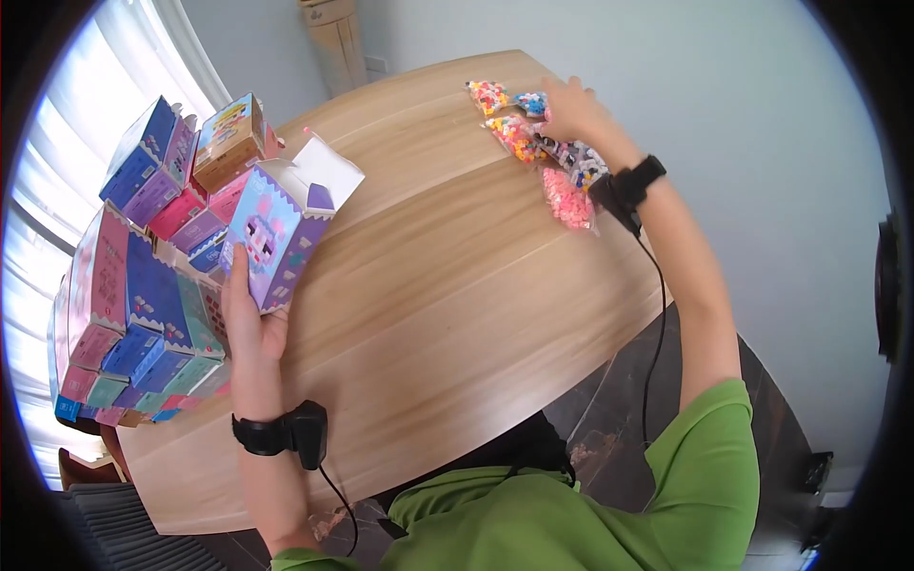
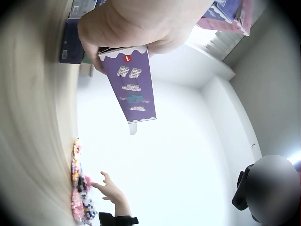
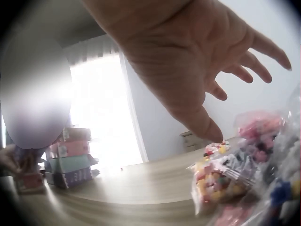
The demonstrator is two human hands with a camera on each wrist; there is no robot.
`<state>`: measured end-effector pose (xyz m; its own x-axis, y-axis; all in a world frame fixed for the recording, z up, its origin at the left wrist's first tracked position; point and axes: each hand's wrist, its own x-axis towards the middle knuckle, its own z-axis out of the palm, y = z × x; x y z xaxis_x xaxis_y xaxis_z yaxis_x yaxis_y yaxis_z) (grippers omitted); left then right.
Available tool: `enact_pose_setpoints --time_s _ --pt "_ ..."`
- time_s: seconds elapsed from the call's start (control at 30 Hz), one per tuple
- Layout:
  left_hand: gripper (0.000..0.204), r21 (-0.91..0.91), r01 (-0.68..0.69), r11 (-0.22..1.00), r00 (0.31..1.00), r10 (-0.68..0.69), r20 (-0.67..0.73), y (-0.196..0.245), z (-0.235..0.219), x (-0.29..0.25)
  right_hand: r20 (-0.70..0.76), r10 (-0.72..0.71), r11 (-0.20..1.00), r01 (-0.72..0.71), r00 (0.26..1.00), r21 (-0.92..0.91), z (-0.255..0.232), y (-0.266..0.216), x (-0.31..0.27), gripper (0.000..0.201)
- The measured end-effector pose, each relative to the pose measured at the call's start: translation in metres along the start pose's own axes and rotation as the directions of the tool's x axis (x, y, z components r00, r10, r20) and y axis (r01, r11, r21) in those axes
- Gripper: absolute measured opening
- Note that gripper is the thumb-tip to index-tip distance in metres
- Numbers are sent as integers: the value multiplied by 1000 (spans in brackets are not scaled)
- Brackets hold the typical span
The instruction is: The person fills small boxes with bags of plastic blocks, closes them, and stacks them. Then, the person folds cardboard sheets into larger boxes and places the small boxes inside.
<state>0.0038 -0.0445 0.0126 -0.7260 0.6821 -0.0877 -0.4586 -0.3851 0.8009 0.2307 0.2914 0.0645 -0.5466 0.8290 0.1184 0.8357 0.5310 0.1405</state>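
Note:
My left hand (image 1: 253,319) grips a purple and blue cardboard box (image 1: 271,233) by its lower end, thumb along its front. The box's white flap (image 1: 328,173) stands open at the top. In the left wrist view the purple side of the box shows printed brick pictures. My right hand (image 1: 574,112) is over a group of clear bags of small coloured bricks, fingers spread and holding nothing in the right wrist view. Beneath and around it lie a pink bag (image 1: 568,198), a red and yellow bag (image 1: 514,139), a blue bag (image 1: 531,103) and a grey-and-white bag (image 1: 579,164).
Stacks of coloured boxes (image 1: 152,314) fill the left side of the wooden table (image 1: 428,257), several high. A brown box (image 1: 228,143) tops the rear stack. Another multicoloured bag (image 1: 488,96) lies near the far edge. A cable (image 1: 657,352) hangs from the right wrist camera.

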Motion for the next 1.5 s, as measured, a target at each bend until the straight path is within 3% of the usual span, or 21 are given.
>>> enact_pose_setpoints --time_s 0.03,0.13,0.2,0.33,0.43,0.5,0.53,0.63,0.73,0.83,0.93,1.07,1.13,1.23,1.33,1.43,1.5 --pt "34 -5 8 1000 1000 -8 -13 -2 2 -1 20 44 999 -43 999 -23 4 9 10 49" --pt "34 -6 30 1000 998 -30 -53 -10 5 -2 179 -249 963 223 952 154 42 40 54 38" --pt "34 14 45 999 997 -44 -67 -12 4 -2 -50 -258 955 263 965 135 54 50 59 24" --pt "33 15 80 997 996 -80 -27 -14 1 -3 -462 -157 925 294 873 240 22 37 36 17" --pt "33 73 71 995 997 -69 -34 -16 3 -4 -324 -133 621 334 937 709 -31 -8 -9 28" --pt "34 107 88 990 996 -84 -42 -16 11 -5 -144 -200 95 165 969 982 -52 -48 -40 36" --pt "35 129 109 986 992 -100 -70 -14 16 -7 -67 -264 -177 20 962 984 -58 -66 -50 41" --pt "35 100 100 990 994 -95 -51 -10 17 -4 -133 -323 -11 137 937 990 -67 -103 -59 47" --pt "34 151 106 983 987 -85 -136 -1 23 -4 -154 -327 165 217 932 962 -56 -108 -40 47" --pt "36 178 46 983 991 -21 -136 0 26 1 -150 -318 96 189 936 977 -52 -116 -22 48" --pt "38 217 -46 975 985 81 -154 -8 33 10 -240 -309 170 302 920 938 -36 -118 -7 45" --pt "38 245 -60 968 977 107 -182 -7 46 15 -60 -407 170 140 911 975 -39 -111 -19 37" --pt "38 260 -64 963 976 115 -183 -6 48 19 54 -493 146 21 868 989 -50 -103 -22 31" --pt "37 333 -135 933 969 195 -154 -17 51 22 20 -583 117 60 812 991 -50 -100 -16 33" --pt "38 325 -156 933 966 213 -146 -23 46 26 17 -711 50 26 703 998 -37 -98 0 29" --pt "42 261 -161 952 959 213 -189 -21 42 27 64 -568 105 -5 821 994 -41 -102 1 19" --pt "45 324 -162 932 956 230 -183 -17 38 24 34 -623 139 68 781 988 -44 -104 0 18"
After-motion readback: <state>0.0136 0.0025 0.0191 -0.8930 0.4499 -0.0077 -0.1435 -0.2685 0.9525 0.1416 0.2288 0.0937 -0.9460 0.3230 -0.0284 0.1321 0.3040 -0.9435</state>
